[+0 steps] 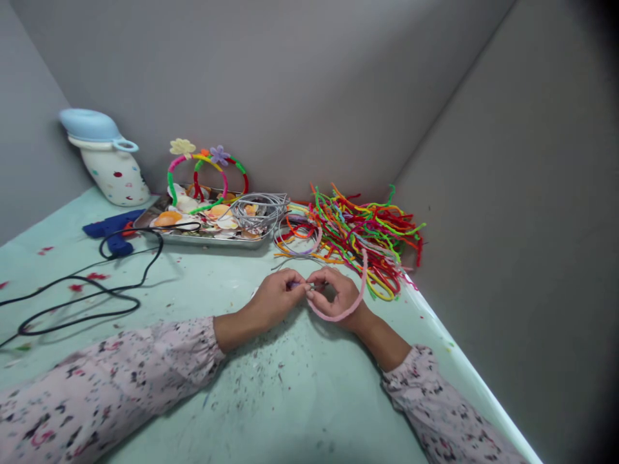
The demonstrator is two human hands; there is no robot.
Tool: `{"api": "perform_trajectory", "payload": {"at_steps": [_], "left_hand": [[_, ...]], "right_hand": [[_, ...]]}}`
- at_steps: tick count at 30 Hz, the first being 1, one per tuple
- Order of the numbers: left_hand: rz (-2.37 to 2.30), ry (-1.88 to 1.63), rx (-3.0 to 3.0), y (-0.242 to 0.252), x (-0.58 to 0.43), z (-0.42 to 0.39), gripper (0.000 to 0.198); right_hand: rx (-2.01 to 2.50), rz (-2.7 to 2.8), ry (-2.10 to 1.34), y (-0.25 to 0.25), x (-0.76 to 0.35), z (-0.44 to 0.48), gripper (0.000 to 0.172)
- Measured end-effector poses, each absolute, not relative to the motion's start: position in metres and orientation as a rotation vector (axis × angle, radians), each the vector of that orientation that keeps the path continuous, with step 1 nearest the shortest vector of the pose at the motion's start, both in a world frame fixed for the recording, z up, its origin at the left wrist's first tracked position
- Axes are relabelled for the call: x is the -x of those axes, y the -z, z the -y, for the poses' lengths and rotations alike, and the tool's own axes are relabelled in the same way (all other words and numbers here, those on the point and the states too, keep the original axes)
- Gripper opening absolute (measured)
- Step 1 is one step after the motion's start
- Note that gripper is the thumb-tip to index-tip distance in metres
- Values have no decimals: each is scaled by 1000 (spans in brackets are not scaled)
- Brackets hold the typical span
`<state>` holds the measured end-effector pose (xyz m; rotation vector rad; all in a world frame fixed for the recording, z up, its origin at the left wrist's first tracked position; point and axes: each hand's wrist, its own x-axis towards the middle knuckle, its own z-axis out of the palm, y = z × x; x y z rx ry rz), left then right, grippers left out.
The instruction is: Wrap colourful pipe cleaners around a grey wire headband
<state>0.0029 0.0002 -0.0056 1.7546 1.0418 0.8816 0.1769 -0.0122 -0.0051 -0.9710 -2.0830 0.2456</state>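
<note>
My left hand (276, 298) and my right hand (341, 291) meet fingertip to fingertip above the table, both closed in a pinch. A fuzzy pink pipe cleaner (344, 314) starts at the pinch, curves below my right hand and rises on its right side. A bit of purple pipe cleaner (293, 284) shows at my left fingers, and a short grey wire (316, 286) by the right ones. How these pieces join is hidden by my fingertips. Just behind the hands lies a wire ring (319, 240) partly wrapped in pink and purple.
A heap of coloured pipe cleaners (362, 225) lies behind on the right. The metal tray (213, 242) holds shell-like scraps, a grey wire coil (261, 209) and two flower-topped hoops (225, 183). Left are a blue glue gun (109, 225), its black cord (82, 278) and a bottle (116, 171).
</note>
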Motion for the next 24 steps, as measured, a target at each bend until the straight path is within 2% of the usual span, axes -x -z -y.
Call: {"api": "perform_trajectory", "payload": {"at_steps": [5,14,24], "left_hand": [[-986,-897,-1686,5,-1,1,22],[-965,-897,-1585,4,-1,2,13],[-1000,-954,-1571,8,-3,1,5]], "right_hand": [[965,2087,-239,8,-177,10,18],[1035,2109,-240,7,-177,11,22],[1044,2146,-172,5,-175,12,7]]}}
